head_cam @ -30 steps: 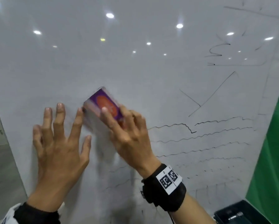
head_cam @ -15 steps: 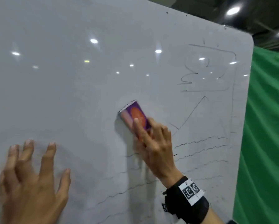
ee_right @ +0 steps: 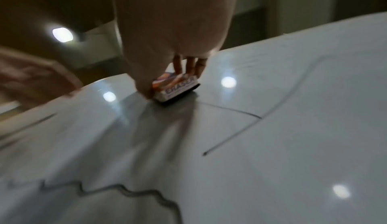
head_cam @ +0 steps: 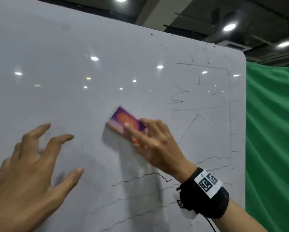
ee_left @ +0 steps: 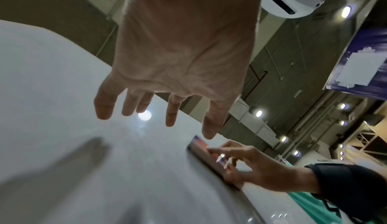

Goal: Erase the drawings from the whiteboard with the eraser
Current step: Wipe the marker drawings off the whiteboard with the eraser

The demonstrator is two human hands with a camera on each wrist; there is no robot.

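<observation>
A purple and orange eraser [head_cam: 122,120] lies flat against the whiteboard [head_cam: 73,56] near its middle. My right hand [head_cam: 150,144] grips it, thumb on one long side and fingers over the top; the right wrist view shows the eraser [ee_right: 178,89] with its dark felt on the board. My left hand [head_cam: 33,166] hovers at lower left with fingers spread and slightly bent, holding nothing; in the left wrist view the left hand [ee_left: 167,81] is off the board. Black drawings [head_cam: 199,91] fill the right part, wavy lines [head_cam: 140,178] run below my right hand.
A green curtain [head_cam: 272,139] hangs right of the board's rounded right edge. Ceiling lights and ducts [head_cam: 229,27] show above the board's top edge. The left and upper middle of the board carry only light reflections.
The eraser and my right hand have moved right and upward across the board. My left hand has lifted off the board and its fingers have bent. The view has tilted upward.
</observation>
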